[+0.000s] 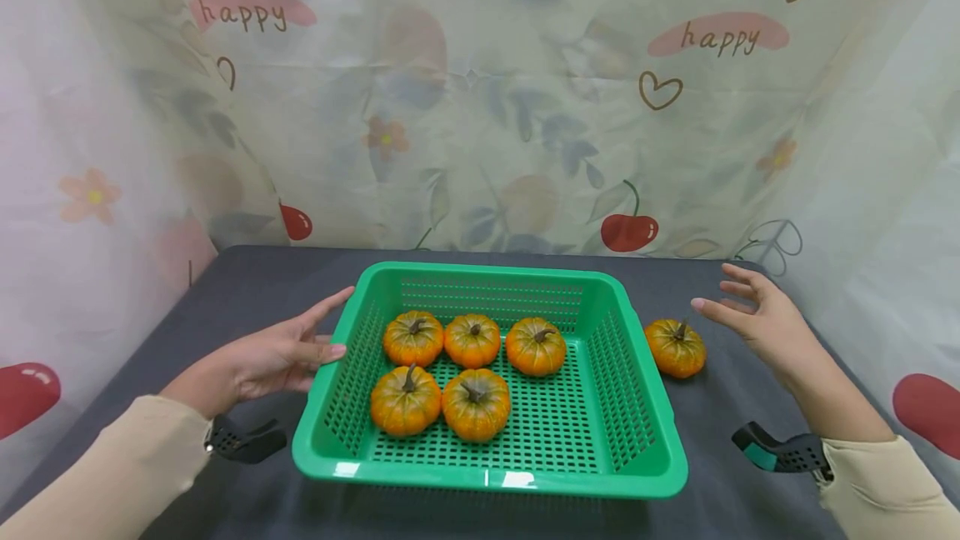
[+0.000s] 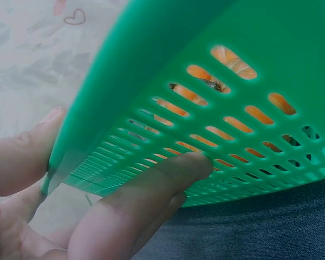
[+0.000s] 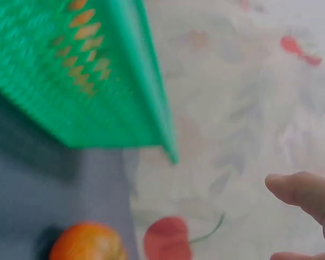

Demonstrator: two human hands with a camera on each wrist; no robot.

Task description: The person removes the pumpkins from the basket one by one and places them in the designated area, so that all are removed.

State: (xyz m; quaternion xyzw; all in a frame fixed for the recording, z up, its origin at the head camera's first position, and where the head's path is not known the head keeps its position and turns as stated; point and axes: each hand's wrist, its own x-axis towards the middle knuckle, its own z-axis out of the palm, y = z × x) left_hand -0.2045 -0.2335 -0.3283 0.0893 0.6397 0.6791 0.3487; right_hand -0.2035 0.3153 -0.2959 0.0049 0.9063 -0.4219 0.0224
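Note:
A green plastic basket point(image 1: 487, 486) with slotted walls holds several small orange pumpkins point(image 1: 476, 405). My left hand point(image 1: 281, 357) grips its left rim, thumb over the edge and fingers against the outer slotted wall point(image 2: 216, 114). Through the slots, orange pumpkin skin shows in the left wrist view. One more pumpkin point(image 1: 677, 348) sits on the table just outside the basket's right side; the right wrist view catches its top point(image 3: 89, 242) at the bottom edge. My right hand point(image 1: 765, 319) hovers to the right of that pumpkin, fingers spread and holding nothing.
A dark grey cloth covers the table point(image 1: 247, 298). Printed curtains point(image 1: 480, 148) with cherries and hearts hang behind it and on both sides. Black straps with devices, such as the left one point(image 1: 247, 440), sit on both wrists.

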